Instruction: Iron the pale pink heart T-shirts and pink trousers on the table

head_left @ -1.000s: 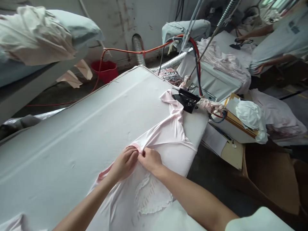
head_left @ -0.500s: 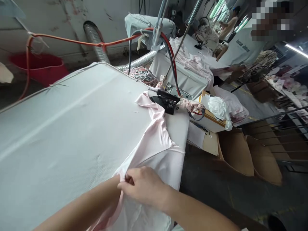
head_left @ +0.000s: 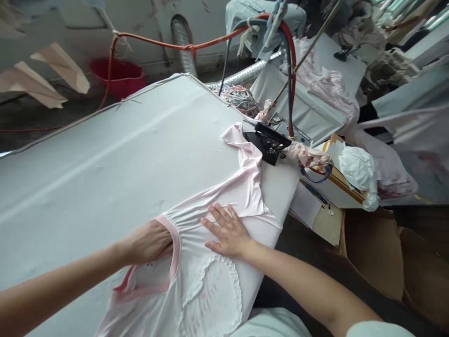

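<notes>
A pale pink and white shirt (head_left: 196, 248) with a pink neckband (head_left: 174, 243) lies along the right side of the padded white table (head_left: 87, 187). My left hand (head_left: 150, 241) reaches into the neck opening, its fingertips hidden under the fabric. On the gathered cloth beside the neckband, my right hand (head_left: 228, 231) rests flat with fingers spread. A ruffle-edged heart-like patch (head_left: 213, 299) shows on the shirt's front below it. The sleeve stretches away, its far end against a black iron (head_left: 268, 142).
Hoses (head_left: 292, 84) rise from behind the iron. Along the right stand a box (head_left: 333, 178) topped with white cloth and open cardboard cartons (head_left: 372, 252). A red tub (head_left: 121, 77) is beyond the far edge. A cord (head_left: 157, 43) hangs over the back.
The neckband now lies spread open, with my left hand inside it. My right hand has let go of the pinched fabric and flattened onto the shirt. The view has shifted left.
</notes>
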`<control>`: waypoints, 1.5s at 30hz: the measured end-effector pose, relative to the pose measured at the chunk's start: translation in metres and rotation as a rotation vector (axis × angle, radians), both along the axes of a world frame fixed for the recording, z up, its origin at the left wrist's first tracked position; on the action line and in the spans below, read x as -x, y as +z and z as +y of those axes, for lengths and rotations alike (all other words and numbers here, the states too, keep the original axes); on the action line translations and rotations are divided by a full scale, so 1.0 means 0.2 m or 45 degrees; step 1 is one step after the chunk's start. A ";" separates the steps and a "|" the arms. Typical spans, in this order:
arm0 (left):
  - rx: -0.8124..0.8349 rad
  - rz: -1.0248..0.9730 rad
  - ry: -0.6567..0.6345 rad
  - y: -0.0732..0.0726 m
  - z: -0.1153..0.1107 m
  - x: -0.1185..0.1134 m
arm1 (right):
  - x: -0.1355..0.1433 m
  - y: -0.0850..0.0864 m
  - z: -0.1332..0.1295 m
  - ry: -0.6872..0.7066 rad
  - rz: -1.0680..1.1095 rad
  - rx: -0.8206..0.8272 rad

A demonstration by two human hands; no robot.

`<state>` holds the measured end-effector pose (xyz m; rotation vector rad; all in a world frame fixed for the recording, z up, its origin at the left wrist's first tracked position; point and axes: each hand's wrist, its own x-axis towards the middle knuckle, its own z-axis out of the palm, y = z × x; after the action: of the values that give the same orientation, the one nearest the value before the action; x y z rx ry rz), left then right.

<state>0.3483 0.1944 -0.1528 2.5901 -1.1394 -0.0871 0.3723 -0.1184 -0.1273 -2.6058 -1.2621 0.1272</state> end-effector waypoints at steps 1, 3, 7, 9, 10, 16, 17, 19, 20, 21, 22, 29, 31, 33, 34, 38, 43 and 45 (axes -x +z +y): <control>0.000 -0.003 -0.012 0.06 0.02 0.02 | -0.04 0.01 0.02 0.064 0.012 -0.004; 0.006 0.020 0.086 0.17 0.02 0.06 | -0.13 0.03 0.04 0.205 0.046 0.002; -0.046 -0.007 0.755 0.31 -0.21 0.21 | -0.28 0.07 0.07 0.409 0.141 -0.016; -0.086 0.032 1.221 0.34 -0.38 0.25 | -0.32 0.09 0.10 0.437 0.175 -0.027; -0.107 0.081 1.417 0.35 -0.46 0.25 | -0.33 0.10 0.10 0.437 0.181 -0.024; -0.135 0.156 1.809 0.33 -0.62 0.15 | -0.29 0.11 -0.44 0.616 0.128 0.080; -0.113 0.163 1.787 0.33 -0.59 0.14 | -0.29 0.12 -0.57 0.613 0.108 0.108; -0.072 0.179 1.739 0.32 -0.55 0.14 | -0.32 0.14 -0.76 0.548 0.078 0.140; -0.060 0.186 1.729 0.32 -0.53 0.14 | -0.36 0.17 -0.79 0.506 0.076 0.131; -0.055 0.192 1.729 0.32 -0.52 0.14 | -0.43 0.20 -0.77 0.460 0.079 0.108; -0.055 0.198 1.735 0.32 -0.52 0.14 | -0.51 0.23 -0.70 0.393 0.075 0.075; -0.046 0.215 1.769 0.35 -0.55 0.14 | -1.18 0.38 -0.13 0.069 0.129 0.496; -0.032 0.229 1.763 0.35 -0.55 0.13 | -1.26 0.36 -0.14 0.093 0.140 0.529; -0.042 0.269 1.774 0.35 -0.54 0.12 | -1.25 0.34 -0.19 0.027 0.087 0.432; -0.047 0.290 1.778 0.35 -0.53 0.11 | -1.23 0.33 -0.21 -0.004 0.055 0.374; -0.050 0.341 1.753 0.36 -0.51 0.09 | -1.23 0.39 -0.29 -0.041 -0.243 -0.014; -0.019 0.330 1.727 0.36 -0.50 0.10 | -1.49 0.51 -0.47 -0.409 -0.506 -0.160; 0.010 0.330 1.722 0.36 -0.50 0.11 | -1.58 0.58 -0.54 -0.457 -0.277 0.023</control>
<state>0.3269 0.0943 -0.0815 2.6486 0.7741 -0.0946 0.6886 -0.2274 -0.0117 -2.8724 -0.8312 -0.2152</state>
